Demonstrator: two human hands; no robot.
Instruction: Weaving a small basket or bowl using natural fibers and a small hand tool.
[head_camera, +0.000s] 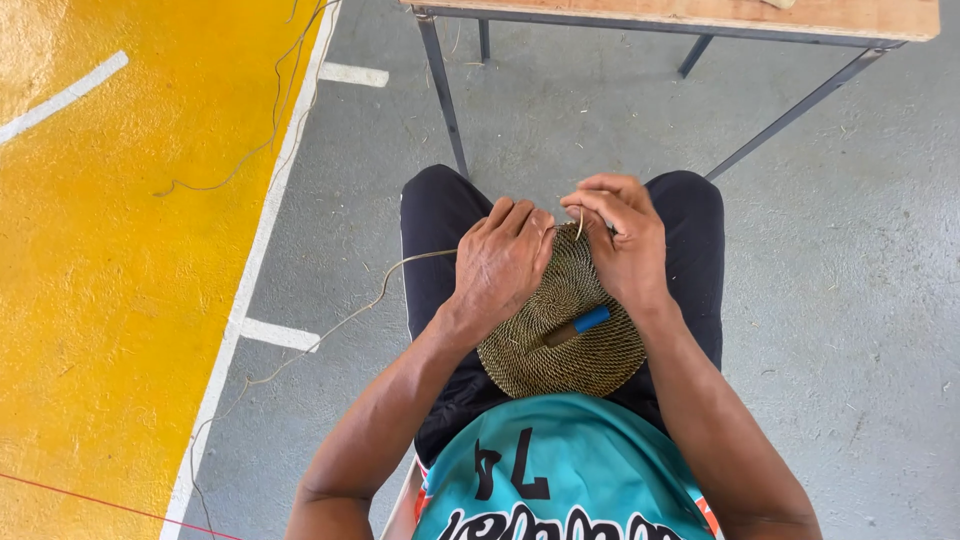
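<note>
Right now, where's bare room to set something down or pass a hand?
Grey floor right of the knees, out past the table's slanted leg, is bare. So is the floor between the left knee and the white line, crossed only by a loose fibre strand. The lap is crowded: left hand and right hand on the woven disc.

Olive-tan coiled woven disc (570, 340), blue-tipped tool (578, 326), teal jersey (560, 470), yellow-and-grey floor (120, 300).

wooden table (700, 15) on metal legs | yellow floor area (110, 300) | red string (100, 500), perhaps
</note>
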